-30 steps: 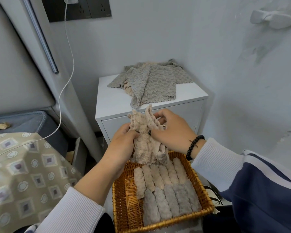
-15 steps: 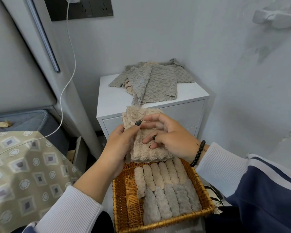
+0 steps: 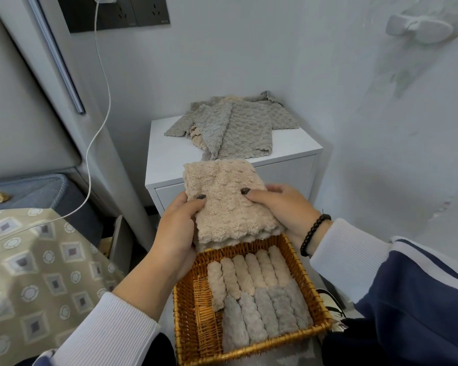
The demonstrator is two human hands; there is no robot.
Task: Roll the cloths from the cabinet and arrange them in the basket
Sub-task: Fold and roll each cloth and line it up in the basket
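Since a second ago the beige cloth (image 3: 226, 204) has gone from a bunched, upright wad to a flat folded panel, and both hands have shifted out to its side edges. Left hand (image 3: 179, 228) pinches the near-left edge with the thumb on top and the fingers tucked beneath; right hand (image 3: 280, 207) pinches the right edge the same way, thumb on the upper face, so both are grasping the cloth and neither is slack. It hangs in the air between the two pinches, its lower layers drooping just below them, over the far rim of the wicker basket (image 3: 316, 289). Below the grip the basket already carries a far row of beige rolls (image 3: 245, 273) and a near row of grey rolls (image 3: 262, 317), with a bare strip of wicker down its left side. Beyond the grip, more unrolled cloths (image 3: 233, 125) lie in a heap on the white cabinet (image 3: 159, 159). The main risk seems to be the fold: the plush layers are loose at the bottom edge, and if one thumb lets go before rolling starts they may slide apart and give a lopsided, fat roll. A loose roll would likely spring open in the free strip, or nudge the neighbouring rolls askew.
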